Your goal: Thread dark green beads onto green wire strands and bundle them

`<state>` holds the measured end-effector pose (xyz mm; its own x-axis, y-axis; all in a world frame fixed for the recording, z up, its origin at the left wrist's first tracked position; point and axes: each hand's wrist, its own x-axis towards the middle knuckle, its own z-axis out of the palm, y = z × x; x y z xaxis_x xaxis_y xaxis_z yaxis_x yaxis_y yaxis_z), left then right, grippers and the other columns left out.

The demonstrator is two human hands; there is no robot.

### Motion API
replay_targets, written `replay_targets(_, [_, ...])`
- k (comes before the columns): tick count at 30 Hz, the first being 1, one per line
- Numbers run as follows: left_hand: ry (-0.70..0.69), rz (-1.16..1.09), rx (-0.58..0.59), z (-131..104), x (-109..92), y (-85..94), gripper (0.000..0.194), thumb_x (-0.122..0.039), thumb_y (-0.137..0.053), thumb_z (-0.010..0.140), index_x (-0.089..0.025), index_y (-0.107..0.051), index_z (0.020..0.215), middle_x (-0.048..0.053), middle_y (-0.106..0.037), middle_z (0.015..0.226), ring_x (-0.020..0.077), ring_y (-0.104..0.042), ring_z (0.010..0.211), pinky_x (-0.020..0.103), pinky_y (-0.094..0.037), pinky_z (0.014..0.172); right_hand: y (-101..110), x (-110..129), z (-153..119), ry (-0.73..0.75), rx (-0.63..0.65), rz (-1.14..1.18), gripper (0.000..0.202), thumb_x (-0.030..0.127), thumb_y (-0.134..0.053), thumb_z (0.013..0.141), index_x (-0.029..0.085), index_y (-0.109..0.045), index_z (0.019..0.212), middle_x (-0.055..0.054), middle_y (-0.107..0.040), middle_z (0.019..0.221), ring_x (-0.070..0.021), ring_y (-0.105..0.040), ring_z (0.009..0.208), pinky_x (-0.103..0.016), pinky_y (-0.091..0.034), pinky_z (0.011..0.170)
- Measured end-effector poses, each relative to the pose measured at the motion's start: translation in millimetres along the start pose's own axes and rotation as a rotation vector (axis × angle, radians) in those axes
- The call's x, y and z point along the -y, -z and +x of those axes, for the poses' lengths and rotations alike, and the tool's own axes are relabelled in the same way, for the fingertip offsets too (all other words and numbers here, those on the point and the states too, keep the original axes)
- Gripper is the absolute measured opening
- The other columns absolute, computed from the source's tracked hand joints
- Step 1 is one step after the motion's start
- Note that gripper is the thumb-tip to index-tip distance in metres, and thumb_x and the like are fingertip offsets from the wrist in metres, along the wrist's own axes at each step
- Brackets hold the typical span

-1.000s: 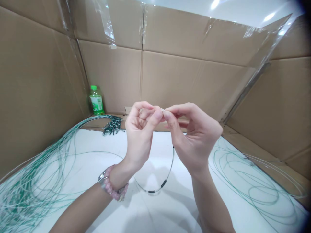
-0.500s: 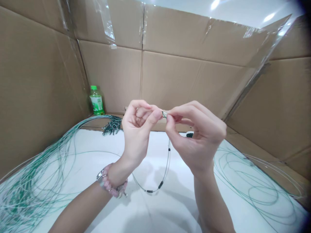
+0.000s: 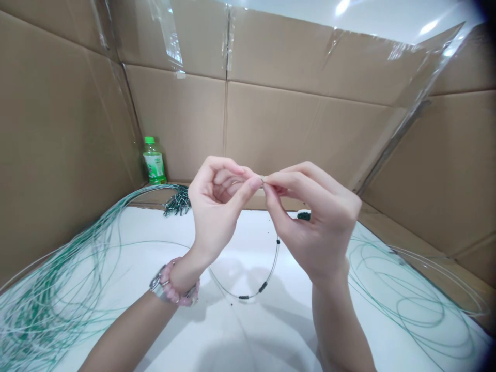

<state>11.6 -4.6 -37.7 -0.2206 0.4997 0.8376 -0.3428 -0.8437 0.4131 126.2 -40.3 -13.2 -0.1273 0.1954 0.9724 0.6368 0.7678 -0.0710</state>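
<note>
My left hand (image 3: 217,201) and my right hand (image 3: 320,214) meet at chest height, thumb and index finger pinched in each. Between the fingertips runs a short bit of thin cord, mostly covered by the fingers. Below them hangs a loop of thin pale cord (image 3: 276,261). It carries a small black bead-like knot (image 3: 278,242) and two dark wrapped sections, one of them a dark coil (image 3: 263,286). Where the loop joins the pinched bit is hidden behind the hands. A pink bead bracelet (image 3: 170,284) and a watch (image 3: 157,283) sit on my left wrist.
A large bundle of green and white cords (image 3: 42,299) spreads over the left of the white table (image 3: 232,341), its dark knotted ends (image 3: 178,200) at the back. Loose green cord coils (image 3: 411,299) lie right. A green bottle (image 3: 155,164) stands by the cardboard walls (image 3: 279,124).
The fingertips have drawn closer together, covering more of the green-and-white bit between them. My left hand has shifted slightly left, and the hanging loop has swung a little right and up.
</note>
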Motion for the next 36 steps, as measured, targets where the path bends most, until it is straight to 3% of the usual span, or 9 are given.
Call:
replay_targets(11, [-0.053,0.248,0.046,7.1,-5.3,8.9,0.015,-0.017,-0.072,0.076,-0.021,-0.058,0.077,-0.005,-0.069,0.07,0.0091,-0.069,0.066,0.017,-0.057,0.06,0.0,-4.9,-2.8,-0.257,0.059,0.335,0.011,0.01,-0.066,0.078,0.021,-0.068,0.08,0.006,-0.07,0.074,-0.0081,-0.064,0.069,-0.019,-0.06,0.065])
replay_targets(15, [-0.055,0.253,0.044,7.7,-4.5,9.7,0.016,-0.018,-0.073,0.075,-0.022,-0.058,0.077,-0.005,-0.068,0.07,0.0094,-0.069,0.064,0.018,-0.057,0.06,-2.6,-5.7,-3.1,-0.304,0.03,0.326,0.01,0.014,-0.07,0.076,0.022,-0.069,0.08,0.006,-0.071,0.074,-0.0088,-0.066,0.069,-0.019,-0.06,0.063])
replay_targets(25, [-0.193,0.339,0.002,4.8,-1.9,8.9,0.02,-0.014,-0.074,0.073,-0.022,-0.056,0.075,-0.005,-0.065,0.068,0.0089,-0.068,0.065,0.017,-0.055,0.054,-7.8,-3.7,-1.5,-0.347,0.103,0.267,0.006,0.014,-0.063,0.078,0.018,-0.067,0.078,0.004,-0.071,0.075,-0.0085,-0.066,0.071,-0.02,-0.056,0.064])
replay_targets(28, [-0.201,0.349,-0.001,5.5,-0.4,10.0,0.021,-0.008,-0.073,0.073,-0.021,-0.056,0.074,-0.005,-0.065,0.068,0.0082,-0.067,0.064,0.017,-0.054,0.055,-4.4,-7.4,0.2,-0.413,0.185,0.265,0.004,0.014,-0.062,0.076,0.017,-0.063,0.073,0.004,-0.068,0.073,-0.0096,-0.066,0.07,-0.022,-0.056,0.063])
replay_targets(33, [-0.138,0.328,0.006,7.5,3.3,13.1,0.02,-0.008,-0.072,0.071,-0.019,-0.055,0.071,-0.004,-0.065,0.068,0.0077,-0.066,0.065,0.017,-0.055,0.058,4.6,-20.5,3.6,-0.522,0.444,0.316,0.005,0.02,-0.062,0.077,0.017,-0.064,0.074,0.003,-0.067,0.073,-0.01,-0.066,0.07,-0.021,-0.055,0.064])
replay_targets(36, [-0.083,0.306,0.066,6.4,6.4,14.3,0.018,-0.008,-0.071,0.073,-0.016,-0.054,0.071,-0.003,-0.067,0.07,0.0077,-0.067,0.067,0.016,-0.056,0.06,4.1,-27.9,4.0,-0.513,0.456,0.373,0.011,0.026,-0.062,0.081,0.017,-0.068,0.078,0.001,-0.068,0.076,-0.0095,-0.062,0.071,-0.019,-0.051,0.06])
